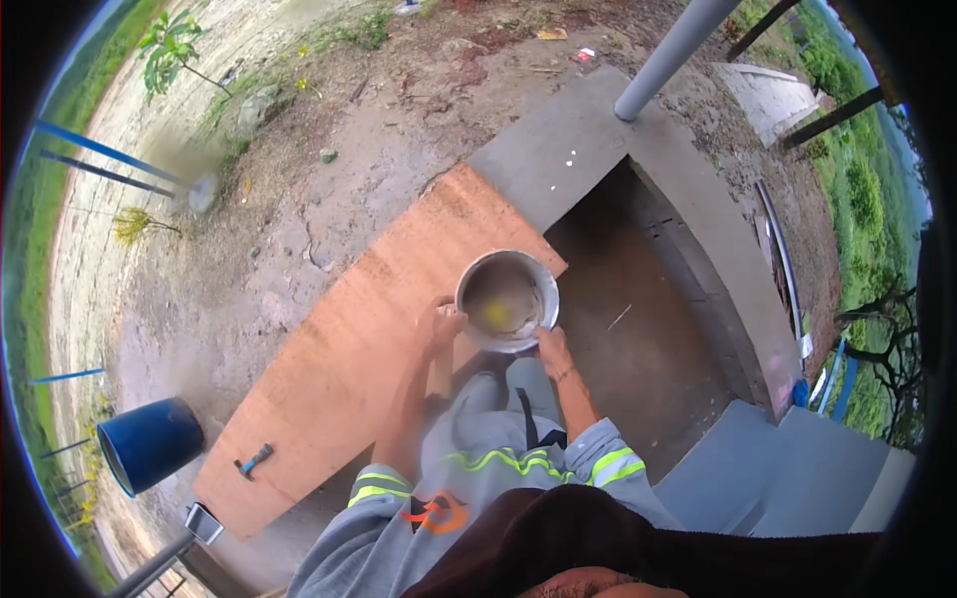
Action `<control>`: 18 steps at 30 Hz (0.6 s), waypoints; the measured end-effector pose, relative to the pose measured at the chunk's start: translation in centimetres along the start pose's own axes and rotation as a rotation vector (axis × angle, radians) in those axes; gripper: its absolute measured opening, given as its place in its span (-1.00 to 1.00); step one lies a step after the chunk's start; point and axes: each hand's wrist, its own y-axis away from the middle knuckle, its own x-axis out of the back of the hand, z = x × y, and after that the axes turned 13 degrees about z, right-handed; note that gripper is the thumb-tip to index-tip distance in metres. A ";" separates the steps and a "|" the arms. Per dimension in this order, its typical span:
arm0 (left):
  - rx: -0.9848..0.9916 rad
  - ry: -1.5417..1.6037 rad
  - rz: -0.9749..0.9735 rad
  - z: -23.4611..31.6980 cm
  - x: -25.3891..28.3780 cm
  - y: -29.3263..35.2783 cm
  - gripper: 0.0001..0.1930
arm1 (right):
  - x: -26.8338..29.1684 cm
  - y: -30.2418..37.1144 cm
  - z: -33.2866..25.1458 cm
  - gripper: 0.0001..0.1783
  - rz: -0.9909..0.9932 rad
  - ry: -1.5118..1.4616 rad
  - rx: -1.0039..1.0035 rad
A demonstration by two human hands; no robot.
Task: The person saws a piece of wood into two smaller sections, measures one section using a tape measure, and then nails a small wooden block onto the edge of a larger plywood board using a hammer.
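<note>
A round bucket [546, 281] with a pale, smeared rim is held in front of my body. Its inside looks grey-brown, with a blurred yellow patch low in it. On its left side my left hand [445, 325] is closed on the rim. My right hand [553, 349] grips the lower right of the rim, fingers partly hidden by the wall. Beneath the bucket and to its left lies a long orange-brown board [349, 319]. A pale strip, too unclear to name, shows just below my left hand.
A hammer [254, 461] with a blue-and-black handle lies at the board's near left end. Beside that end is a blue barrel [150, 446]. A grey post [678, 50] rises from the concrete ledge [558, 149]. A sunken concrete floor [648, 339] opens at the right.
</note>
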 end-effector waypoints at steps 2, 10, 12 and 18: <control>0.024 0.026 0.071 0.4 0.0 -0.6 -0.38 | -1.7 -2.2 -6.0 -0.51 -0.073 -0.007 -0.141; 0.474 0.213 0.313 -9.1 -0.3 1.4 -0.33 | -4.3 -27.3 -16.2 -0.61 -0.093 -0.230 -0.237; 0.590 0.382 0.462 -12.9 -0.9 3.8 -0.39 | -4.9 -33.3 -18.2 -0.62 -0.085 -0.304 -0.231; 0.726 0.670 0.855 -18.5 -1.9 8.2 -0.61 | -6.5 -41.4 -20.1 -0.38 -0.050 -0.169 -0.196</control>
